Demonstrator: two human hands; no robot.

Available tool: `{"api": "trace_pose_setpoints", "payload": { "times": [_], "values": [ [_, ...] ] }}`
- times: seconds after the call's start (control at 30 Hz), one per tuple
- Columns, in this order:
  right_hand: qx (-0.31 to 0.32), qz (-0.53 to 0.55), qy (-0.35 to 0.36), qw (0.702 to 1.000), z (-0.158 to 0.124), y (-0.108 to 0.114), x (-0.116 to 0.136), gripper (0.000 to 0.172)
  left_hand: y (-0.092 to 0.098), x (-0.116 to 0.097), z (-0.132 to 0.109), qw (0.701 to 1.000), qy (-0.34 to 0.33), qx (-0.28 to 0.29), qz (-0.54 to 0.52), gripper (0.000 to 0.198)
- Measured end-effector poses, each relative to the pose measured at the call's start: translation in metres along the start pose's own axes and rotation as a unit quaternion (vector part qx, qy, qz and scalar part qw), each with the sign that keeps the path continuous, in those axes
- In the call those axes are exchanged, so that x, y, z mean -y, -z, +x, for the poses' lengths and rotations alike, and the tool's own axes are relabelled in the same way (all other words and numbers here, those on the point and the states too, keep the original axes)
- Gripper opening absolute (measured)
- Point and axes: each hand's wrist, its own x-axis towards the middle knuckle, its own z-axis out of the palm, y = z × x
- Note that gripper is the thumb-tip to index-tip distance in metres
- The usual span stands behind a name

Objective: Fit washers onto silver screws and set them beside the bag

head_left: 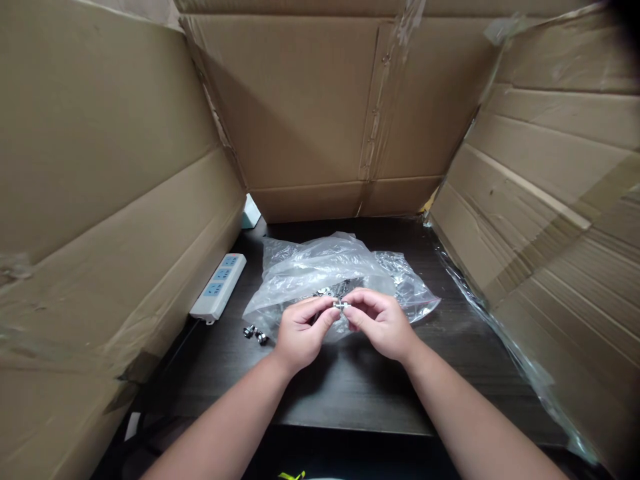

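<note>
In front of the plastic bag, my left hand [306,331] and my right hand [381,325] meet, thumbs and forefingers pinched. Between the fingertips is a small silvery metal bolt [341,305], lying crosswise; the fingers hide its ends, and I cannot tell whether a nut or washer sits on it. The clear plastic bag [315,263] lies crumpled, with several small metal parts [327,292] showing at its opening. A second clear bag [415,293] with metal pieces is at its right. Left of my left hand, a few black-and-silver metal parts [261,338] rest on the table.
A white power strip [219,293] with blue sockets lies at the left on the dark table [350,400]. Cardboard walls stand at the left [125,167], back [310,100] and right [550,200]. A pale block [251,212] shows at the back left corner.
</note>
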Motion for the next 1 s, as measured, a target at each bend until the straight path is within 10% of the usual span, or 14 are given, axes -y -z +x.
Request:
{"api": "trace_pose_setpoints", "payload": {
  "times": [0.17,0.63,1.0],
  "values": [
    [-0.020,-0.029,-0.045,0.998,0.0006,0.0011,-0.0069,0.041,-0.0016,0.0040,-0.0011,0.999,0.032,-0.029,-0.027,0.013],
    [-0.035,-0.043,0.054,0.997,-0.0019,-0.0027,-0.0050,0.020,-0.0024,0.0032,-0.0006,0.997,0.044,-0.034,-0.058,0.017],
    [0.033,-0.042,-0.012,0.998,0.0003,0.0010,0.0001,0.026,0.0001,-0.0016,0.0014,0.999,-0.033,-0.004,0.014,0.012]
  ]
}}
